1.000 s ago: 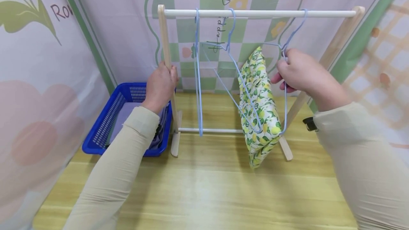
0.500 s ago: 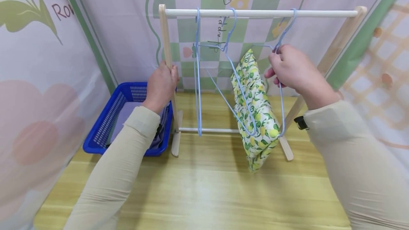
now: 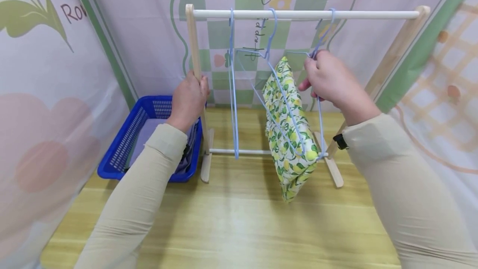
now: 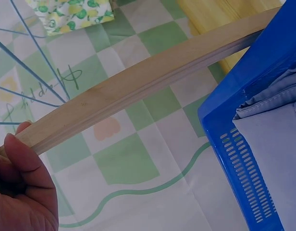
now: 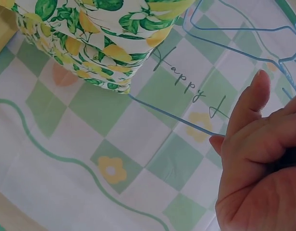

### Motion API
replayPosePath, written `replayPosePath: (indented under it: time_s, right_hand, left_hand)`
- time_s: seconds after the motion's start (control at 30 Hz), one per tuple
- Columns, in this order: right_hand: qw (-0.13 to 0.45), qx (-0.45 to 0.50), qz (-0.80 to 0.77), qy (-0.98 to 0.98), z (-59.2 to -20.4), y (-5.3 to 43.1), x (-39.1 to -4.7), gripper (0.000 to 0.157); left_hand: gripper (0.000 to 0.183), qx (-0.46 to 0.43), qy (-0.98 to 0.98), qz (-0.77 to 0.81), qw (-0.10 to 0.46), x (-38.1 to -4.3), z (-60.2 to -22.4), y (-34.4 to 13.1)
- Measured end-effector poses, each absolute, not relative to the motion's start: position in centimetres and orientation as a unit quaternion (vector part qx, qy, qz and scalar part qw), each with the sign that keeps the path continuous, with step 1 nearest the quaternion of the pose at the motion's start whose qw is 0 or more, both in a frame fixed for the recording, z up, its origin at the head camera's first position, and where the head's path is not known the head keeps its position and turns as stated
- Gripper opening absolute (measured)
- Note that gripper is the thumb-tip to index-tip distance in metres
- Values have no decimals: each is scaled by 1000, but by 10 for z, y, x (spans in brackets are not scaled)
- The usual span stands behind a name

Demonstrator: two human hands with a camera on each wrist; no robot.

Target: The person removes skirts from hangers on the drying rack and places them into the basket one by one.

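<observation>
My left hand [image 3: 187,101] grips the left wooden post [image 3: 193,45] of a small clothes rack; the left wrist view has thumb and fingers around that post [image 4: 138,72]. With curled fingers my right hand [image 3: 332,78] holds a blue wire hanger [image 3: 320,121] just below its hook, which stays over the white rod [image 3: 366,14]. A folded lemon-print cloth [image 3: 278,161] hangs on this hanger, left of the hand. In the right wrist view the cloth [image 5: 100,53] is beyond the fingers, and a wire runs from its corner to my right hand [image 5: 263,159].
Two bare blue hangers, a left one [image 3: 235,107] and a middle one [image 3: 268,45], share the rod; the middle one overlaps the cloth in the head view. A blue basket [image 3: 112,169] with folded lavender clothing [image 4: 277,144] stands left of the rack on the wooden table [image 3: 231,227].
My right hand has moved left along the rod, carrying the hanger and lemon-print cloth closer to the middle hanger. My left hand stays on the post.
</observation>
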State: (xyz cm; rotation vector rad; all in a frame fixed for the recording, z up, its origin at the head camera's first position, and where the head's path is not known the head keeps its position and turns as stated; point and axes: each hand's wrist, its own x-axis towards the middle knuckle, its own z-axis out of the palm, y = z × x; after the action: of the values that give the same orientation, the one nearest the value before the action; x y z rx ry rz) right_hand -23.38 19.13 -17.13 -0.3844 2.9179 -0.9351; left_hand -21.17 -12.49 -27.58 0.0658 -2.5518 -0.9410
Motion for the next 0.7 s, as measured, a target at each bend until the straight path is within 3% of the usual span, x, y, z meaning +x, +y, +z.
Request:
replayPosePath:
  time_s: [0.7]
  right_hand:
    - [22,-144,-255,956,-172,159,-231,43]
  left_hand:
    - [45,22,-918,-329,221,-213,-277,-126]
